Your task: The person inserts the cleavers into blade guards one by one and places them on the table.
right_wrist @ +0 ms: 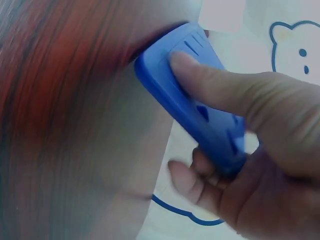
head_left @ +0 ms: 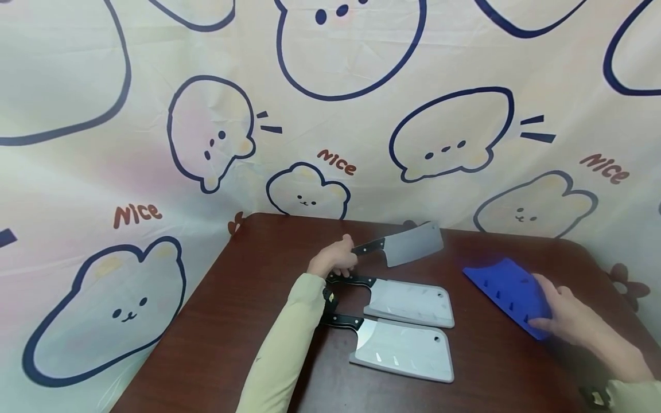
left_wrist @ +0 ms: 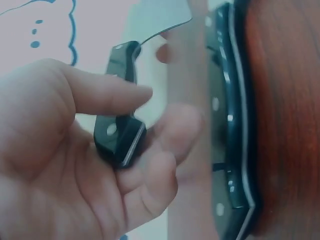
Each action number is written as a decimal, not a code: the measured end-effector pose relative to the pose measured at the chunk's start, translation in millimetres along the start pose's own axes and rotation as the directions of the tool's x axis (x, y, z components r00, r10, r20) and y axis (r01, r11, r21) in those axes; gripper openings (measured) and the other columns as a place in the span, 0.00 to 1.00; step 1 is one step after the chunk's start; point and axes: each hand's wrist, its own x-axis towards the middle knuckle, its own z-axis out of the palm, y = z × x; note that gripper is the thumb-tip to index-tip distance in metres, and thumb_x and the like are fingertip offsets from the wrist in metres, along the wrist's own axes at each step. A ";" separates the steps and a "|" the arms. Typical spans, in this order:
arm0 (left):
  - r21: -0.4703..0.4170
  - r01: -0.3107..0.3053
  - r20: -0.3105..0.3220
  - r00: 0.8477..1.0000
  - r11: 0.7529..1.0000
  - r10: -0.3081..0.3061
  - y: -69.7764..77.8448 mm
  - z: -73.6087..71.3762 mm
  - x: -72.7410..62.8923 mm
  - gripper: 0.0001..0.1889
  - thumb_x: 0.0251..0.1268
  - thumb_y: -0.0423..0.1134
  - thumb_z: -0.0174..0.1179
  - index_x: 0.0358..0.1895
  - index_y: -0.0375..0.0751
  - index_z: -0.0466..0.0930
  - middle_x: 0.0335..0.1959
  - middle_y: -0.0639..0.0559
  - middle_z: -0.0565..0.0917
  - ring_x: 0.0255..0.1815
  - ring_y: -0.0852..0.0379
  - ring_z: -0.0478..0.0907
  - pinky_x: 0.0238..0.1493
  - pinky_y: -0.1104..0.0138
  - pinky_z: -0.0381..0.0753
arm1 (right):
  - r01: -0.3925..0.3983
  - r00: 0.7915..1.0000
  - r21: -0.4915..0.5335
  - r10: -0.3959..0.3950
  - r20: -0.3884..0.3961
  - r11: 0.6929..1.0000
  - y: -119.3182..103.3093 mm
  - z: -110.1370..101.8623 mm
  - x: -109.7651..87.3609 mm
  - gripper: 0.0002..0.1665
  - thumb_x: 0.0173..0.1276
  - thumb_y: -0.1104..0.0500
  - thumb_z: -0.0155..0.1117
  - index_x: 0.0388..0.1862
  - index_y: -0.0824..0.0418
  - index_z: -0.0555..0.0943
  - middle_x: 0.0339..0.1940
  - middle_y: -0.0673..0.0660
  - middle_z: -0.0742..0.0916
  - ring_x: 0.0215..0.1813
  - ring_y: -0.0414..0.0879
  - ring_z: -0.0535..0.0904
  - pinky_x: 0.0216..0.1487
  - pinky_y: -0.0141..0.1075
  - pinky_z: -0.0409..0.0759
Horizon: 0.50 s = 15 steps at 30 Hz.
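Note:
My left hand (head_left: 337, 256) grips a cleaver by its black riveted handle (left_wrist: 109, 131), thumb across it and fingers curled beneath. The broad grey blade (head_left: 413, 245) of this cleaver points right, near the table's far edge. My right hand (head_left: 570, 315) holds a flat blue plastic piece (head_left: 508, 292) with small slots, tilted at the right side of the table. In the right wrist view the thumb presses on the face of this blue piece (right_wrist: 175, 85), and the other fingers are partly hidden behind it.
Two more cleavers lie side by side on the brown table (head_left: 248, 287), a middle cleaver (head_left: 413, 301) and a near cleaver (head_left: 405, 350), handles to the left. My left forearm passes over their handle ends. A patterned curtain (head_left: 372, 132) hangs behind the table.

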 end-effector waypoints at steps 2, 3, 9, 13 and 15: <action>-0.025 -0.036 0.012 0.999 0.999 0.036 2.4 -1.4 -5.8 0.25 0.71 0.39 0.53 0.67 0.37 0.58 0.34 0.44 0.81 0.29 0.50 0.80 0.38 0.56 0.83 | 0.045 0.998 -0.002 -0.045 -0.051 0.999 -2.6 0.0 0.6 0.57 0.56 0.54 0.75 0.75 0.66 0.50 0.52 0.83 0.72 0.48 0.76 0.74 0.37 0.64 0.77; -0.029 -0.053 0.010 0.999 0.998 0.053 3.5 -1.7 -8.4 0.22 0.71 0.39 0.53 0.64 0.39 0.62 0.34 0.45 0.80 0.28 0.51 0.78 0.38 0.56 0.83 | 0.069 0.994 -0.002 -0.069 -0.080 0.998 -4.3 -0.4 0.8 0.52 0.57 0.57 0.74 0.73 0.66 0.54 0.53 0.82 0.73 0.50 0.75 0.74 0.39 0.65 0.77; -0.058 -0.116 -0.051 0.992 0.991 0.114 9.0 -1.4 -21.3 0.16 0.75 0.49 0.51 0.58 0.46 0.68 0.37 0.44 0.80 0.28 0.52 0.74 0.39 0.52 0.80 | 0.166 0.928 -0.035 -0.168 -0.332 0.985 -18.2 -5.8 -0.9 0.20 0.57 0.63 0.73 0.47 0.66 0.78 0.38 0.66 0.83 0.37 0.56 0.80 0.32 0.48 0.78; -0.165 -0.169 -0.117 0.982 0.972 0.150 9.8 -2.0 -28.9 0.14 0.76 0.47 0.50 0.56 0.45 0.70 0.41 0.43 0.81 0.33 0.50 0.79 0.36 0.59 0.80 | 0.166 0.871 0.006 -0.144 -0.469 0.986 -28.1 -13.7 -2.4 0.14 0.60 0.59 0.73 0.40 0.62 0.79 0.35 0.60 0.83 0.34 0.32 0.72 0.27 0.31 0.69; -0.235 -0.203 -0.152 0.974 0.950 0.170 9.7 -3.2 -33.6 0.11 0.77 0.45 0.50 0.54 0.45 0.70 0.42 0.42 0.81 0.36 0.50 0.81 0.33 0.63 0.80 | 0.175 0.842 0.040 -0.128 -0.524 0.984 -32.7 -17.1 -2.3 0.14 0.62 0.58 0.72 0.42 0.63 0.79 0.36 0.61 0.82 0.35 0.24 0.67 0.28 0.28 0.67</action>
